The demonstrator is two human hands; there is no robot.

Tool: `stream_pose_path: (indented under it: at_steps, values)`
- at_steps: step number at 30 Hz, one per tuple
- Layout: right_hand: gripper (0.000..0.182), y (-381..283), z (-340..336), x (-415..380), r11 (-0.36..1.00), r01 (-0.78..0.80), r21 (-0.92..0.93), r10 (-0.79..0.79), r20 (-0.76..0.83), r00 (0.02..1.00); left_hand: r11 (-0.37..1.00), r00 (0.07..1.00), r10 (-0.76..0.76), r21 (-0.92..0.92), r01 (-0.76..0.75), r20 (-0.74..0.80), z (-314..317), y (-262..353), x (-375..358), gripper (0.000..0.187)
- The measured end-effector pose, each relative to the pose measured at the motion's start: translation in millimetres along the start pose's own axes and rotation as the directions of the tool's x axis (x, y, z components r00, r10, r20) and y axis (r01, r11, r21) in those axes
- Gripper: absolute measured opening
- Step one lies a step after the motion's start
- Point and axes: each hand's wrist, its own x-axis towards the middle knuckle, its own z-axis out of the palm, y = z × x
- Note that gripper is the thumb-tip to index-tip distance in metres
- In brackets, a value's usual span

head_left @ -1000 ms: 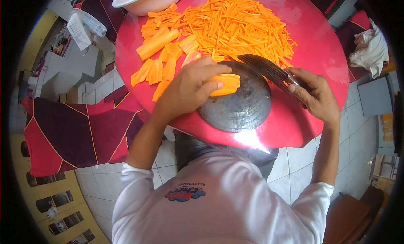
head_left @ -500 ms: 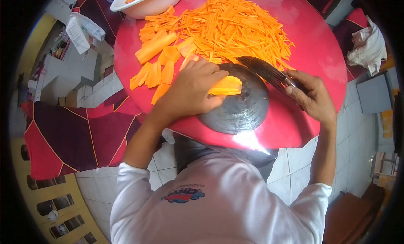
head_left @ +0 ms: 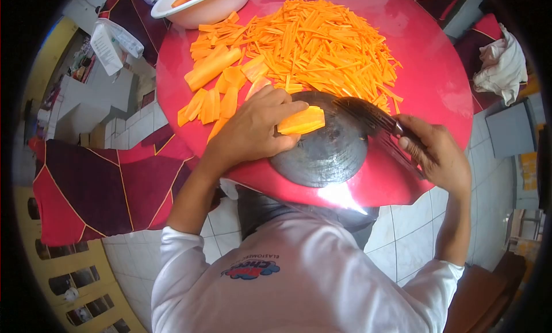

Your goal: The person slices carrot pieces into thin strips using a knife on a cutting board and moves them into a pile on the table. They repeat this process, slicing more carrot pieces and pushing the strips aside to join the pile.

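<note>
My left hand (head_left: 260,126) pinches a small stack of carrot slices (head_left: 302,121) over the left part of a dark round board (head_left: 330,149). In my right hand (head_left: 438,152) is a knife (head_left: 371,114), gripped by its handle. Its dark blade points left over the board's upper right part, apart from the carrot slices. Behind the board rises a large heap of carrot strips (head_left: 322,48). Thicker carrot pieces (head_left: 214,67) lie beyond my left hand, some partly hidden by it.
The pink round table (head_left: 434,80) carries all of this. A white bowl (head_left: 201,11) with carrot pieces stands at the back left. Cloth-covered chairs (head_left: 109,192) surround the table, one with a white cloth (head_left: 501,66) on it. Tiled floor shows below.
My right hand has moved the knife toward me and slightly right, away from the heap. My left hand has lifted and tilted the carrot slices, shifting them slightly left.
</note>
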Motion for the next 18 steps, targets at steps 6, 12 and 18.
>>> stream_pose_path:
  at_steps: [6, 12, 18]
  values:
    - [0.039, -10.2, 3.3, -18.1, 0.991, -0.125, 0.057, 0.121, 0.065, 0.99, 0.996, 0.995, -0.084, 0.037, 0.082, 0.061, -4.4, 11.9, 6.5, 0.071]
    - [0.033, -15.7, 14.0, -8.2, 0.951, -0.225, 0.211, 0.207, 0.106, 0.973, 0.978, 0.982, -0.188, 0.092, 0.187, -0.006, 21.8, 47.1, -0.4, 0.077]
    - [0.034, -8.8, 22.5, 5.6, 0.986, 0.116, 0.124, -0.118, 0.004, 0.993, 0.965, 0.971, -0.24, -0.106, 0.24, 0.02, 10.6, 59.6, -12.7, 0.088]
